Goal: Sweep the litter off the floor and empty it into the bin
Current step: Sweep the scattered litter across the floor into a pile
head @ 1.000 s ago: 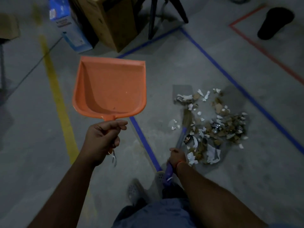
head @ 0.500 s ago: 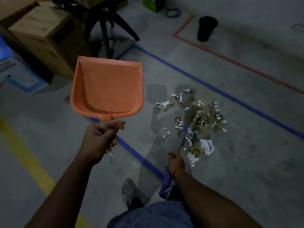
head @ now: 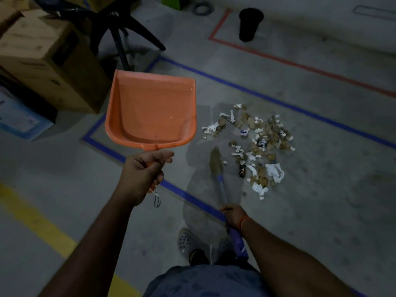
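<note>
The litter [head: 255, 144] is lying gathered right of centre, none collected. Your right hand [head: 234, 216] is gripping the broom [head: 218, 174] beside it; your left hand [head: 143, 170] is holding the empty dustpan [head: 152, 112] aloft. The bin [head: 249, 24] is waiting upper right.

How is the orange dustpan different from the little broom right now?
The dustpan is held up in the air by the left hand; the broom slants down from the right hand to the floor. The dustpan is broad and orange; the broom is slim with a purple handle. Each is gripped by its handle.
</note>
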Demonstrator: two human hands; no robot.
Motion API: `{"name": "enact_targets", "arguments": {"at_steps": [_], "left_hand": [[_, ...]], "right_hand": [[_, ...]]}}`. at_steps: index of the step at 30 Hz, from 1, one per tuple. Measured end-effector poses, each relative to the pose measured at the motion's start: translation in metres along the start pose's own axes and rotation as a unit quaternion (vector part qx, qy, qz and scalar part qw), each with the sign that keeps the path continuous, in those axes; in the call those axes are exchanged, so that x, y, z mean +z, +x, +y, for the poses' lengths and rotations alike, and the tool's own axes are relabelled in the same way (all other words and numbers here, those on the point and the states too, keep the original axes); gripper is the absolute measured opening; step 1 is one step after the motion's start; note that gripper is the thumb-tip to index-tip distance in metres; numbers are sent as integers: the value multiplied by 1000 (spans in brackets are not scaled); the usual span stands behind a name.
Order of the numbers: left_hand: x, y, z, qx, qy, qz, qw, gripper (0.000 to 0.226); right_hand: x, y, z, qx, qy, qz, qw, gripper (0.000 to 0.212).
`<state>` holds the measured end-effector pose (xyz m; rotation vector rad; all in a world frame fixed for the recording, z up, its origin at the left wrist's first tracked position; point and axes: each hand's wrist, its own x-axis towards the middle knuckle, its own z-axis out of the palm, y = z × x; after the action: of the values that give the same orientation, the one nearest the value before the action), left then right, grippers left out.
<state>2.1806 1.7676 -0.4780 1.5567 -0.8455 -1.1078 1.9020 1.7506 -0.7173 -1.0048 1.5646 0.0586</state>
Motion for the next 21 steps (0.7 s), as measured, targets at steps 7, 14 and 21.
{"name": "enact_targets", "arguments": {"at_steps": [7, 14, 21], "left_hand": [[12, -14, 3, 4, -1, -6, 1000, 30], [44, -20, 12, 10, -21, -3, 1000, 32], [55, -14, 17, 19, -43, 5, 999, 34]], "right_hand": [[-41, 22, 21, 27, -20, 47, 998, 36], [-65, 19, 49, -16, 55, 111, 992, 25], [-60, -20, 10, -63, 107, 107, 986, 26]]}}
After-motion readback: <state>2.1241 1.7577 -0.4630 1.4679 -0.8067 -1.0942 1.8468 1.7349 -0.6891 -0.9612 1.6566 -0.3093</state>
